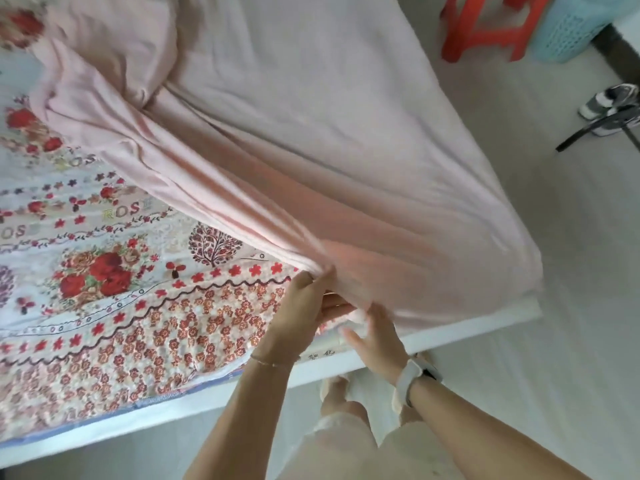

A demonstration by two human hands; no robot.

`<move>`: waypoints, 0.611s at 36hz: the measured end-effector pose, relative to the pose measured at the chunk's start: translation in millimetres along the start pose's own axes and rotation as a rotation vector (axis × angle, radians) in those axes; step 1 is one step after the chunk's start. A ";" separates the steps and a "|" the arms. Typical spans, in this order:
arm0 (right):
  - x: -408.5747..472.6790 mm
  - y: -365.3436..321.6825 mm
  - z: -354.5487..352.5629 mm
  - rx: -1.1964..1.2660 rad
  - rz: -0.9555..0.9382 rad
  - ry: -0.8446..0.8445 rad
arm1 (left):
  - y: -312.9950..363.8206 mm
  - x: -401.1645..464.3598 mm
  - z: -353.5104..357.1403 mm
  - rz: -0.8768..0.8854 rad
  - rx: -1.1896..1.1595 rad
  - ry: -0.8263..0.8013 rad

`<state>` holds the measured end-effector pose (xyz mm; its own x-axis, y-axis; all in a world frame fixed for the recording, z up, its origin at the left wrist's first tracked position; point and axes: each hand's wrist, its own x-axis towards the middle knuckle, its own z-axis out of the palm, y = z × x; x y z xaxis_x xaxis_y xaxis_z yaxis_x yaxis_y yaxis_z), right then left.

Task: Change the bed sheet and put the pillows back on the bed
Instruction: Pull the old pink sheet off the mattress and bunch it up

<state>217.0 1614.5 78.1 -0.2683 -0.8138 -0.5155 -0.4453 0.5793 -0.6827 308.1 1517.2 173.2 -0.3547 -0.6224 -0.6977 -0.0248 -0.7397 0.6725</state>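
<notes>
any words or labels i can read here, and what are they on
"ROSE" – printed on the floral cover, clearest in the band beside the pink sheet.
"ROS" – the same word near the sheet's edge, its end hidden under the sheet.
"OS" – the same word again, cut off at the picture's left edge.
Two small dark characters on the mattress edge between the hands: too blurred to read.

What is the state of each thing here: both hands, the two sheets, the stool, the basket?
Left hand: closed on pink sheet edge.
Right hand: blurred, grip unclear.
Pink sheet: partly spread, bunched.
Floral sheet: flat, partly covered.
Red stool: upright.
Blue basket: upright.
</notes>
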 end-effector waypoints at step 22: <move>26.6 -23.3 -264.0 0.225 -0.295 0.283 | -50.5 32.8 169.2 0.192 0.694 -0.324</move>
<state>-5.4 1567.1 217.0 -0.3943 -0.9079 -0.1425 -0.3494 0.2916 -0.8904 139.6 1577.4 158.1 -0.6638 -0.5385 -0.5189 -0.4752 -0.2322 0.8487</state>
